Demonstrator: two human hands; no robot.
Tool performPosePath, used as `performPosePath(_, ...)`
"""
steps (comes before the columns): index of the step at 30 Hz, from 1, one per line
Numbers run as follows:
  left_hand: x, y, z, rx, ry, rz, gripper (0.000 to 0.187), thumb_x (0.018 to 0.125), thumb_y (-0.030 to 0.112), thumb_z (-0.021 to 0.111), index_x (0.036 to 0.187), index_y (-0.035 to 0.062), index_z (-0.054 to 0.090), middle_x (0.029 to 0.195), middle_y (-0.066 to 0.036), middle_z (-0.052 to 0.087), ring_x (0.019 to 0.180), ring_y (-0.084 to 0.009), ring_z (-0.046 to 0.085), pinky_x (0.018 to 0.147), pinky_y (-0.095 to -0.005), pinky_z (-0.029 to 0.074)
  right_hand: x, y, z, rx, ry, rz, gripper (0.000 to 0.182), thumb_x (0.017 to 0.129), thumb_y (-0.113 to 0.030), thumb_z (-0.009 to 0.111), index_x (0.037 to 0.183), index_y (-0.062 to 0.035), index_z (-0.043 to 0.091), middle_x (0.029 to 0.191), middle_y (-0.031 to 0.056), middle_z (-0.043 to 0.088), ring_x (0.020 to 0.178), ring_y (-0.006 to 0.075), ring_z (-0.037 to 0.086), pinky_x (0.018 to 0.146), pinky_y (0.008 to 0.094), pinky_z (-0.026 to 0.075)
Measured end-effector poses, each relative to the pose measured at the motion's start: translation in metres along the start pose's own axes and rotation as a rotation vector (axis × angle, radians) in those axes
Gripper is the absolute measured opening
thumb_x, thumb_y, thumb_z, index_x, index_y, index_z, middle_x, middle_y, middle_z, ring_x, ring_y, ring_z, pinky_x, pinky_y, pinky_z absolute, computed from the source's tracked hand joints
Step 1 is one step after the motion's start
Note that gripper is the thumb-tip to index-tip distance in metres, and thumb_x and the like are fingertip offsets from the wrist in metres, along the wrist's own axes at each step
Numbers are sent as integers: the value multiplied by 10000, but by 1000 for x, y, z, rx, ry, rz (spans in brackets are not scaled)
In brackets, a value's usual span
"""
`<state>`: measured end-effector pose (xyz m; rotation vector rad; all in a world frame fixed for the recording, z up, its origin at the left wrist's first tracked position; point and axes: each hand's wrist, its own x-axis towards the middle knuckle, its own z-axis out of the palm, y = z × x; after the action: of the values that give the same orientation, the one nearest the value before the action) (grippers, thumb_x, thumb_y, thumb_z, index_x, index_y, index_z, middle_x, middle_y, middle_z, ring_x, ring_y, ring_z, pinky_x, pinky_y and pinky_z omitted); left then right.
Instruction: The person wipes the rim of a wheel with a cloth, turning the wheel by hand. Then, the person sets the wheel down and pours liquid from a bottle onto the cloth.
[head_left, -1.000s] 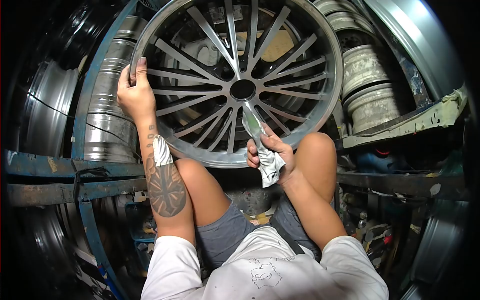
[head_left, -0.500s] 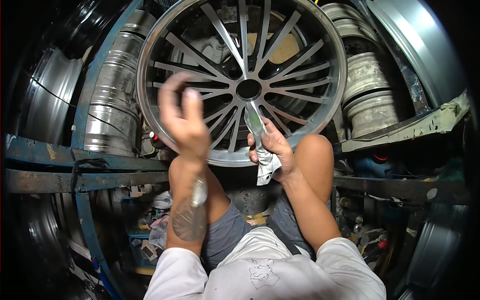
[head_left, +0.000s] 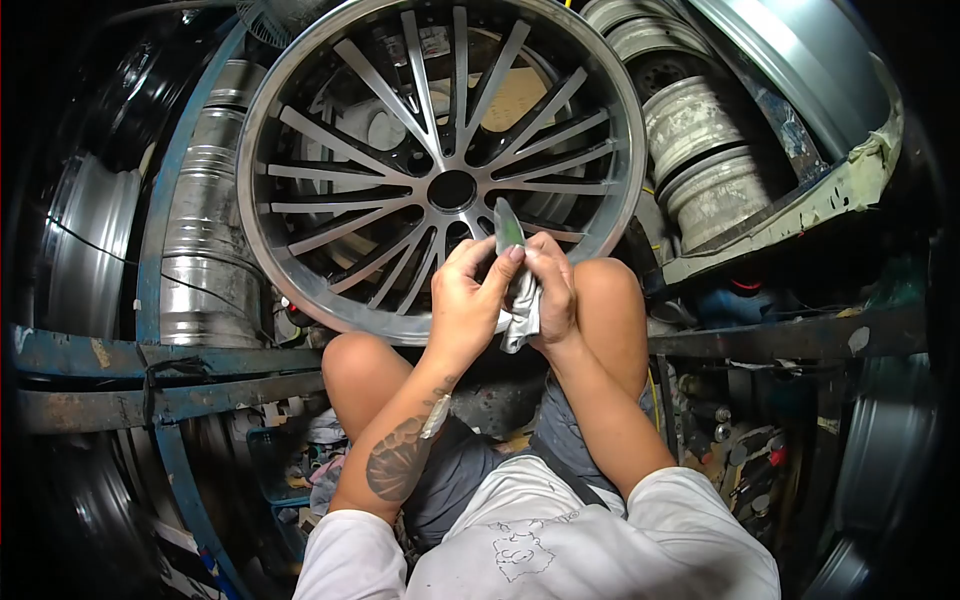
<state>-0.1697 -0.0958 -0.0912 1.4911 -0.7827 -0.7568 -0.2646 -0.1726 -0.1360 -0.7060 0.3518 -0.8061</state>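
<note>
A large multi-spoke wheel rim (head_left: 262, 235) stands tilted in front of my knees, its dark centre hole facing me. Over its lower spokes, my left hand (head_left: 468, 295) pinches the lower part of a thin, pointed blade-like piece (head_left: 509, 232) with a green patch. My right hand (head_left: 553, 290) is closed around a crumpled whitish cloth (head_left: 522, 318) and meets my left hand at the base of that piece. The cloth hangs below the fingers. Both hands are just in front of the rim's face.
Stacked metal rims stand at left (head_left: 205, 255) and at right (head_left: 708, 170). Blue metal rails (head_left: 240, 360) run beside my knees. A larger silver rim (head_left: 800, 60) is at the upper right. Below the left rail is a blue basket (head_left: 270, 465) with clutter.
My left hand, raised and blurred over the rim's left side before, has come down and right to the pointed piece. The rim appears shifted left in view.
</note>
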Motion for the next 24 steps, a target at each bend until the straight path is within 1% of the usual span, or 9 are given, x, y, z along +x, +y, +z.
performPosePath(5,-2,3,12,105,60,142,290,1051,222,641,1128,-49,712,963,-40,592,844,-104,564,739,-264,474,6,0,-6,-261,46,-163,245,1039,-192,579,830,-65,563,758,-56,543,702,21,455,623,208,366)
performPosePath(10,-2,-27,29,-96,86,142,303,1064,187,613,1249,-51,645,1243,-76,560,1086,-126,542,920,-265,448,4,-1,-2,-123,102,-116,144,1023,-156,630,1048,-67,519,904,-15,566,797,32,499,700,220,433)
performPosePath(13,2,-54,35,-113,194,165,235,1069,182,602,1192,-4,677,1116,-36,631,1011,-115,598,893,-258,471,7,6,-5,-191,94,-248,130,1012,-152,631,961,-74,540,885,-26,549,824,44,498,734,234,441)
performPosePath(15,-2,-37,34,-152,75,61,286,1100,250,537,1185,14,673,1052,-24,665,952,-119,622,853,-266,495,2,11,-5,-253,156,-318,134,1002,-147,626,938,-56,550,907,1,564,854,72,515,783,267,459)
performPosePath(17,3,-28,31,-305,86,-147,389,1118,307,459,1248,-8,647,1104,-115,688,1071,-199,646,950,-333,519,-6,22,-2,-427,241,-441,148,1008,-167,613,1058,-33,573,1030,95,609,971,181,593,906,332,485)
performPosePath(19,14,-39,15,-545,-15,-154,432,1133,360,401,1315,21,597,1136,-111,677,1049,-218,648,958,-367,525,-31,16,7,-621,130,-530,319,1028,-208,586,1288,-26,551,1250,198,575,1211,316,576,1056,406,444)
performPosePath(21,18,-41,4,-643,-62,-228,444,1132,392,410,1382,48,541,1137,-85,655,1024,-240,647,942,-396,536,-55,13,4,-814,-18,-566,499,1041,-249,570,1483,-53,447,1479,277,445,1434,430,420,1166,461,365)
performPosePath(23,15,-29,19,-766,-6,-221,432,1124,420,432,1383,80,499,1041,-44,590,911,-210,613,903,-423,557,-82,0,6,-973,-127,-430,602,1051,-274,558,1573,-48,361,1563,299,351,1515,464,272,1220,502,272)
performPosePath(24,9,-29,20,-737,-72,-193,425,1124,418,436,1382,86,494,1035,-41,585,887,-192,602,882,-419,563,-89,0,0,-1015,-122,-482,644,1013,-250,635,1582,-97,374,1580,335,334,1496,517,301,1183,526,354)
